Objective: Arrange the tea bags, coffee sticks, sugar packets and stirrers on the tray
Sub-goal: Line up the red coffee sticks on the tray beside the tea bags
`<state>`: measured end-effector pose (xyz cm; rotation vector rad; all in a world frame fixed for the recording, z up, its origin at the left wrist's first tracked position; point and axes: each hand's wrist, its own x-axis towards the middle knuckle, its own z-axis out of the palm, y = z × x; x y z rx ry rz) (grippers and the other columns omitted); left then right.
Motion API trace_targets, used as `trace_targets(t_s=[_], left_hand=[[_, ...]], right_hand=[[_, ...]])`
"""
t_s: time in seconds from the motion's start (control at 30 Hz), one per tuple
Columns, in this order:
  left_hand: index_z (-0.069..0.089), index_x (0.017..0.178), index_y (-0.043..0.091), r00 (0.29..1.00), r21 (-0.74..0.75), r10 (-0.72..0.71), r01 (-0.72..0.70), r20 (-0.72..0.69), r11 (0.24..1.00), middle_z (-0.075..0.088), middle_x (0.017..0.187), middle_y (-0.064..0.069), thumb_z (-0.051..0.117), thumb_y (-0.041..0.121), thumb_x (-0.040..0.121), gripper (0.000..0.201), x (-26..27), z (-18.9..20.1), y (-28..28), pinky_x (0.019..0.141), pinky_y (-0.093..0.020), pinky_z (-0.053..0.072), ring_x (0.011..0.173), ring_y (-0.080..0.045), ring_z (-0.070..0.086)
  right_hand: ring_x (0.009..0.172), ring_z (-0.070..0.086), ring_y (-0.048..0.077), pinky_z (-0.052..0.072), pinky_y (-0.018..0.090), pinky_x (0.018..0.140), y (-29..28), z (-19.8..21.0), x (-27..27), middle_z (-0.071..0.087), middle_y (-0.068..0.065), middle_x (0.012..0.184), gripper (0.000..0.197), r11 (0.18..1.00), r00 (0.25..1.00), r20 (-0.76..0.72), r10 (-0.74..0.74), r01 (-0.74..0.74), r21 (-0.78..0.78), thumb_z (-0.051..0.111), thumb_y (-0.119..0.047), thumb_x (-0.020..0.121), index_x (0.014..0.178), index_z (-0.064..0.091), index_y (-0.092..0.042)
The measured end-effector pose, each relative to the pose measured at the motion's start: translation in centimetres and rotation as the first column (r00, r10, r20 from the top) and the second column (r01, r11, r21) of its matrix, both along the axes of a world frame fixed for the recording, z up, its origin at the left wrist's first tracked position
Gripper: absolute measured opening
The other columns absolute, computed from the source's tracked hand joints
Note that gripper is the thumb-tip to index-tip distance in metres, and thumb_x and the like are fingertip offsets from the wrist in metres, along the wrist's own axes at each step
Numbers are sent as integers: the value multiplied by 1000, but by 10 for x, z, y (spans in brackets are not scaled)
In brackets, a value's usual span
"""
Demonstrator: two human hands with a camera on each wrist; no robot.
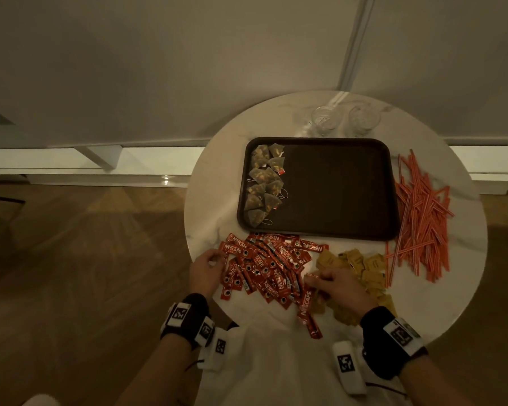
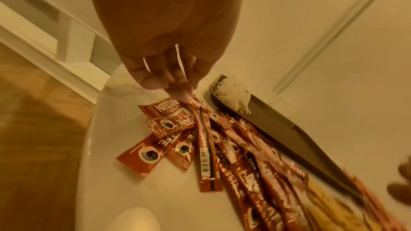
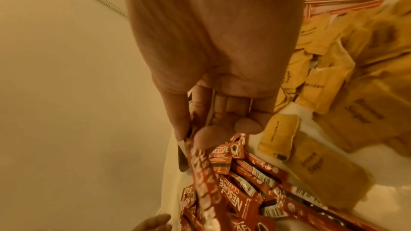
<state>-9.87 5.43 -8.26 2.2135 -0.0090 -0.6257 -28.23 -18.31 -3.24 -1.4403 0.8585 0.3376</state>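
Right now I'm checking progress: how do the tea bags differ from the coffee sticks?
The tea bags lie on the tray, lined along its left edge; the coffee sticks lie in a loose heap on the table in front of it. The tea bags are pale pyramids with strings; the coffee sticks are long, flat and red. Nothing touches the tea bags; the left hand and right hand each pinch a coffee stick.
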Motion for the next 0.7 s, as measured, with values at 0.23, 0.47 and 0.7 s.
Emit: trace_targets(t_s=[0.23, 0.47, 0.7], left_hand=[[64, 117, 19, 871, 387, -462, 373, 168, 843, 54, 121, 3, 60, 15, 91, 27, 33, -5, -27, 83, -28, 46, 104, -18, 58], [62, 108, 21, 750, 493, -659, 549, 67, 675, 53, 112, 4, 71, 25, 86, 24, 52, -5, -28, 74, -24, 39, 95, -15, 55], [63, 93, 23, 882, 293, -465, 427, 72, 856, 61, 96, 8, 78, 27, 82, 19, 54, 18, -11, 77, -28, 47, 90, -13, 59]], right_hand=[[72, 70, 11, 58, 25, 77, 4, 0, 7, 77, 5, 86, 8, 993, 993, 45, 108, -110, 35, 68, -8, 89, 94, 75, -7], [68, 67, 11, 53, 18, 65, 1, -2, 6, 76, 8, 87, 7, 997, 997, 33, 71, -72, 11, 68, -10, 89, 91, 75, -9], [74, 68, 23, 57, 39, 81, 4, -5, 16, 76, 14, 90, 6, 999, 999, 30, 30, -31, 39, 71, -13, 87, 92, 74, -10]])
